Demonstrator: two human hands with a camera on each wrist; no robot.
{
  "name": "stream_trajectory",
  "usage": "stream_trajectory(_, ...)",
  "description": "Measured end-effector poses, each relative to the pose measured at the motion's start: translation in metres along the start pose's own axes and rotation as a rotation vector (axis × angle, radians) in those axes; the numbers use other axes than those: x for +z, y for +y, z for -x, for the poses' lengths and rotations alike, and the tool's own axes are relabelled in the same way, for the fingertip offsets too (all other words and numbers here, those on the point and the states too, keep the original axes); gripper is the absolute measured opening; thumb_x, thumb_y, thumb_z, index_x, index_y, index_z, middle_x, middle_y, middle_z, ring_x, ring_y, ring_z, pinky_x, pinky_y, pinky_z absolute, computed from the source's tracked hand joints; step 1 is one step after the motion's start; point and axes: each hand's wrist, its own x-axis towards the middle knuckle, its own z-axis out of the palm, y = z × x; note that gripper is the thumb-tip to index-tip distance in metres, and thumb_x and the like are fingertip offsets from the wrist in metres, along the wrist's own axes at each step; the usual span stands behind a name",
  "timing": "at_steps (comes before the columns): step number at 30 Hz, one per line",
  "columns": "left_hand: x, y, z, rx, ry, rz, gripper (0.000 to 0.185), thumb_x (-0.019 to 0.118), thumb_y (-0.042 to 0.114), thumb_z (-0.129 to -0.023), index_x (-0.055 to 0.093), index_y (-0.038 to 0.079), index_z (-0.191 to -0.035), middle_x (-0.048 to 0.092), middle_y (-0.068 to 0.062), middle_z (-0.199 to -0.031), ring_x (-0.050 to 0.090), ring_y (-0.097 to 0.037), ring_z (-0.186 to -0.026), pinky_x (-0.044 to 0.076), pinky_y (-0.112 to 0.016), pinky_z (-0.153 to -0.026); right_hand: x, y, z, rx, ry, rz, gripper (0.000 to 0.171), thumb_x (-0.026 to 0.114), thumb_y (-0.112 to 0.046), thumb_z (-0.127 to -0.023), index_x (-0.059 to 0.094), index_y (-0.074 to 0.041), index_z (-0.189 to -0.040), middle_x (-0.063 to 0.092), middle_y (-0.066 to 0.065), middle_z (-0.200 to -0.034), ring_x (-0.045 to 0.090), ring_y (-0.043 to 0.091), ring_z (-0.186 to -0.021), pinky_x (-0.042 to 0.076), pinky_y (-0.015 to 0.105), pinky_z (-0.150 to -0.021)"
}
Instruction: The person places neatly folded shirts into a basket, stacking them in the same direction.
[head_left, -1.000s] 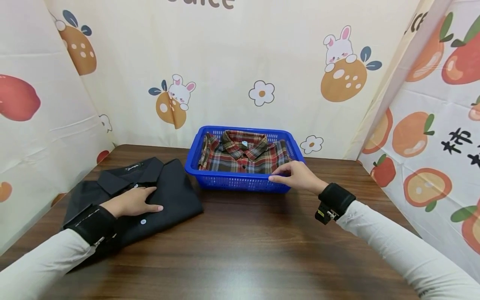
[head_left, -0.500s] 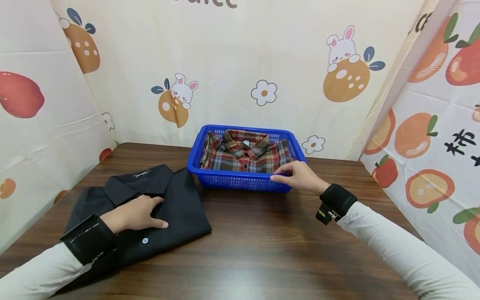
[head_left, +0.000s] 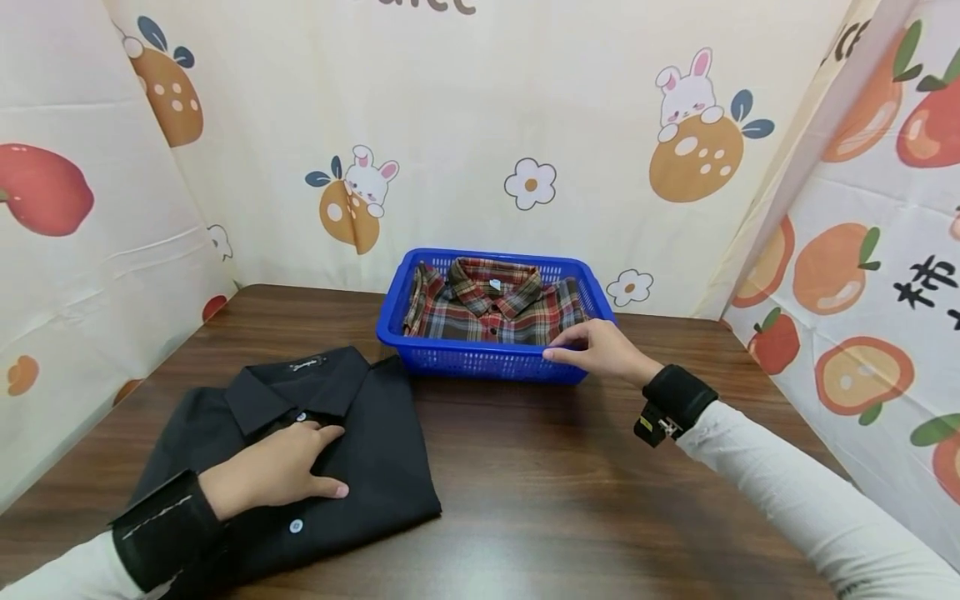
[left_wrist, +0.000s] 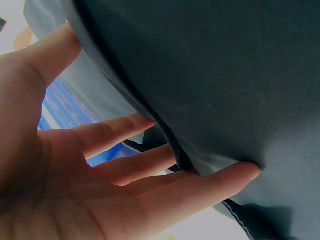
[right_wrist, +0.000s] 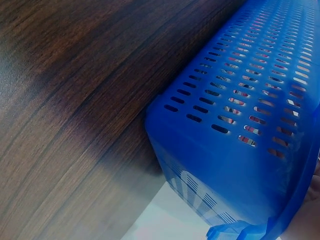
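Rests the left grip (head_left: 273, 471) on the front of a folded black shirt (head_left: 386, 475), just below its collar (head_left: 339, 392), with fingers spread, mostly straight, and with the thumb reaching rightward. Touches a fabric edge with the fingertips in the left wrist view; cannot be sure there of any tucking beneath it. Has the black shirt directly under the left grip, then, and well apart from the right one, collar toward the back, slightly turned; hard to read for long axis, with the near left corner behind the wristband (head_left: 168, 533).

Up and to the right from there, just beyond the shirt's far right corner, comes to a blue basket (head_left: 480, 364). Pinches its front rim near the right corner with the right grip (head_left: 603, 354). Contains a folded plaid shirt (head_left: 487, 322). Stands on a brown counter (head_left: 517, 475), before a patterned cloth (head_left: 450, 92).
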Motion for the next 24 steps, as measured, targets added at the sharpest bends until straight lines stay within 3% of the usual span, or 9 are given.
stream_trajectory(8, 0.013, 0.021, 0.012, 0.003, -0.041, 0.048, 0.085, 0.075, 0.053, -0.074, 0.051, -0.002, -0.135, 0.051, -0.03, -0.135, 0.045, -0.052, -0.127, 0.038, -0.064, -0.102, -0.001, 0.0, 0.0, -0.005, 0.003, -0.002, 0.029, 0.069, -0.037, -0.088, 0.075, -0.012, -0.099, 0.074, 0.002, -0.086, 0.053, 0.014, -0.072, 0.042, 0.026, -0.065)
stream_trajectory(17, 0.025, 0.046, 0.022, 0.065, -0.062, 0.084, 0.082, 0.078, 0.049, -0.073, 0.054, -0.001, -0.133, 0.052, -0.028, -0.134, 0.045, -0.047, -0.13, 0.029, -0.063, -0.111, 0.001, 0.0, 0.001, -0.005, 0.024, -0.006, 0.027, 0.069, -0.036, -0.088, 0.076, -0.012, -0.098, 0.073, 0.002, -0.084, 0.052, 0.014, -0.07, 0.041, 0.026, -0.063)
stream_trajectory(24, 0.037, 0.057, 0.013, 0.107, -0.1, 0.039, 0.083, 0.075, 0.056, -0.072, 0.053, 0.006, -0.135, 0.053, -0.023, -0.135, 0.045, -0.049, -0.13, 0.037, -0.06, -0.108, 0.002, 0.0, 0.001, -0.001, 0.025, -0.009, 0.028, 0.069, -0.037, -0.088, 0.076, -0.013, -0.098, 0.072, 0.001, -0.084, 0.051, 0.014, -0.071, 0.04, 0.025, -0.063)
